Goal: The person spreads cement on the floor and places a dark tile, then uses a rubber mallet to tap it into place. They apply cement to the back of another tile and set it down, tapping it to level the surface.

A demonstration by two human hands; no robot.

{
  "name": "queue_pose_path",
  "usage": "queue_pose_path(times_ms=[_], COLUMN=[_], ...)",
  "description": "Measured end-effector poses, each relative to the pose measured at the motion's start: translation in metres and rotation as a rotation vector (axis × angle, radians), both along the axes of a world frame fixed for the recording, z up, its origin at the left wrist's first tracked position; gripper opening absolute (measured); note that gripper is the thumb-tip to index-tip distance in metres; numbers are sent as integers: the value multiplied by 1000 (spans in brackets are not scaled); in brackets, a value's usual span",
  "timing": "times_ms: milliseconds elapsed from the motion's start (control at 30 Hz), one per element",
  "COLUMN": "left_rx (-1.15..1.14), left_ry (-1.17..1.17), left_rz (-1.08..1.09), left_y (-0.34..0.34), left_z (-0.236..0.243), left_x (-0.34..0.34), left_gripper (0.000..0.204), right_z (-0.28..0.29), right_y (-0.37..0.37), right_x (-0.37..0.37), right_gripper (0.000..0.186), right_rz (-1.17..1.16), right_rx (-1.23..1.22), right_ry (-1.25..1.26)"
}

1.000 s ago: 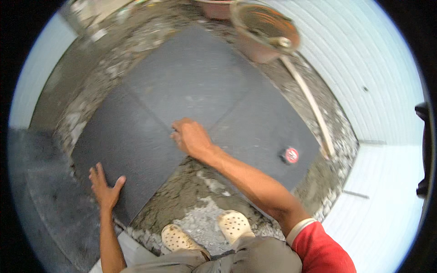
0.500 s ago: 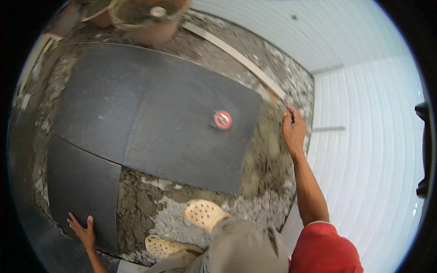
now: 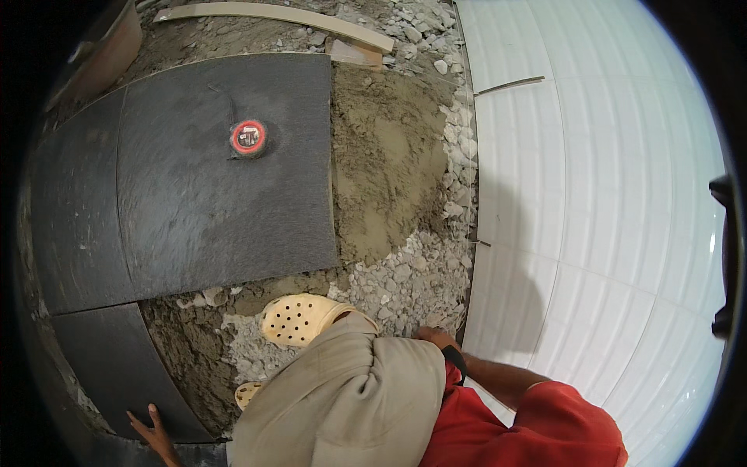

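— White ribbed wall (image 3: 599,194) on the right, grey gravel (image 3: 405,272) along its foot. What lies on the ground beside it?

— Three dark slabs. Left slab (image 3: 78,210) and right slab (image 3: 226,226) sit side by side, thin joint between. Lower slab (image 3: 109,362) lies under the left slab's bottom edge, its top right corner close to the foot of the joint.

— Left hand (image 3: 156,437)?

— On the lower slab, by its bottom edge. Fingers and thumb spread wide.

— Right hand (image 3: 437,336)?

— Beside the bent knee, near gravel and wall. Partly hidden; cannot tell whether it grips anything.

— Around the slabs?

— Rough brown-grey mortar (image 3: 389,163) against the right slab's right edge. Round red-ringed object (image 3: 248,138) on the right slab, nearer its top edge, dark strip trailing upward. Pale wooden strip (image 3: 288,12) beyond that top edge, reddish bucket (image 3: 109,54) beyond the left slab's. Cream clog (image 3: 297,319), holes across the toe, just below the right slab's bottom edge.
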State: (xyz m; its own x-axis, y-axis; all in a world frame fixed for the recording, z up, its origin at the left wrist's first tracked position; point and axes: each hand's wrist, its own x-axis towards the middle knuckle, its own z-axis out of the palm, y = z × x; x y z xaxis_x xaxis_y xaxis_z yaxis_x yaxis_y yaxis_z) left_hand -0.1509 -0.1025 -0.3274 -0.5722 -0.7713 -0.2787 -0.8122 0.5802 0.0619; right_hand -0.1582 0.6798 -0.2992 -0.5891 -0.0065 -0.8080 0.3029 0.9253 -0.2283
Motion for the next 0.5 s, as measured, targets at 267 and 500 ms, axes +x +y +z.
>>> queue_pose_path(times_ms=[267,500], left_rx=[121,202], left_ry=[35,164], left_rz=[2,71], left_y=[11,39], left_z=[8,27], left_x=[6,-6], left_gripper=[103,106], right_z=[-20,-6], right_y=[0,15], right_x=[30,19], right_gripper=[22,24], right_rz=[-384,-663], right_rx=[153,248], right_ry=[-203,-221])
